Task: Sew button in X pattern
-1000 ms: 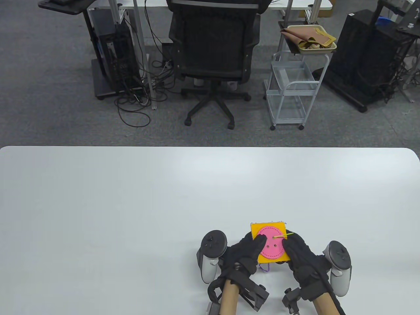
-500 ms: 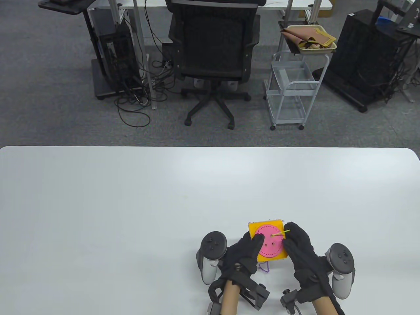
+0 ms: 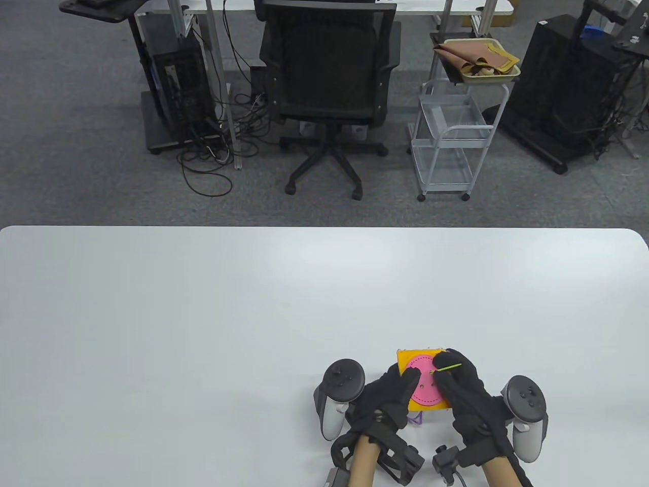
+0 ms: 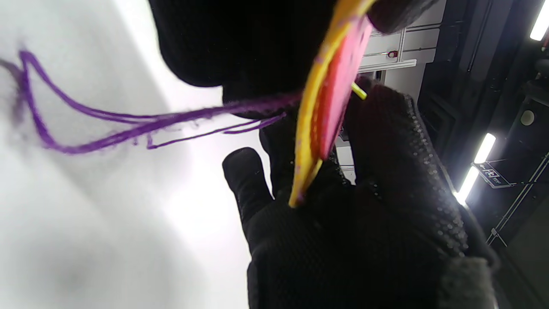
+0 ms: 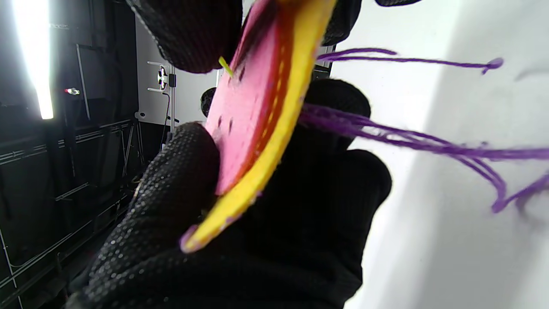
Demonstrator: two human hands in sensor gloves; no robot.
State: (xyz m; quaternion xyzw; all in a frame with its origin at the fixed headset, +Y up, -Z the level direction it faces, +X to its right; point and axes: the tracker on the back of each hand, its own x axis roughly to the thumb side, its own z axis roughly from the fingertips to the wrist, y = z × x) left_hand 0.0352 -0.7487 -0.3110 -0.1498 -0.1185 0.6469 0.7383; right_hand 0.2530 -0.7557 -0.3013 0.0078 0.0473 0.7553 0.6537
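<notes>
Table view: needle (image 3: 446,368) tip toward button (image 3: 425,388)

Pink button (image 3: 425,386) w/ dashed edge, yellow felt (image 3: 408,358), purple thread (image 4: 128,124).

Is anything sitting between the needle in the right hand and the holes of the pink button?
Nothing visible. The right hand holds the yellow-green needle with its tip already at the pink button face. The left hand grips the yellow felt square at its left edge, and the purple thread trails behind the felt.
</notes>
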